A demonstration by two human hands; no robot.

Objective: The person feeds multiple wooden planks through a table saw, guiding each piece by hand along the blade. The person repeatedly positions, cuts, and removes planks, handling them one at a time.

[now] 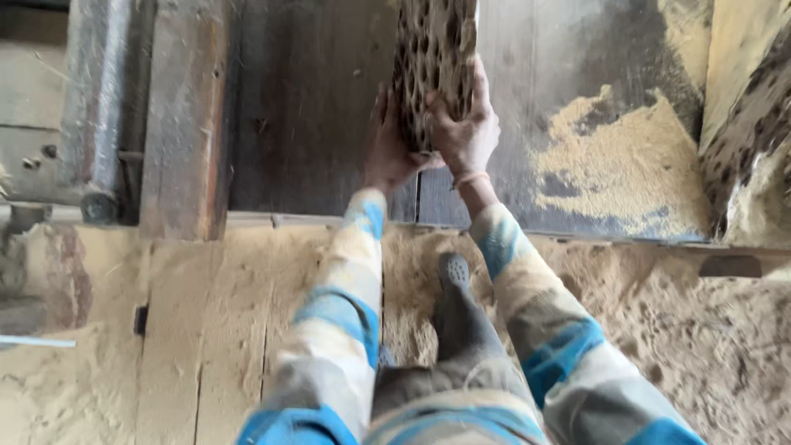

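Your left hand (387, 152) and right hand (463, 132) were both clamped on the hole-riddled wood plank (435, 58). Its long axis ran toward 12 o'clock, away from you across the saw table (313, 107). Right hand sat slightly farther up it.

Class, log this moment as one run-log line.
left hand: grips pitted wood slab | right hand: grips slab end | slab lies on dark metal bench | sawdust pile right

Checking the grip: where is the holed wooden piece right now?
In the head view, top centre, the holed wooden piece lies on the dark table, gripped between left hand and right hand.
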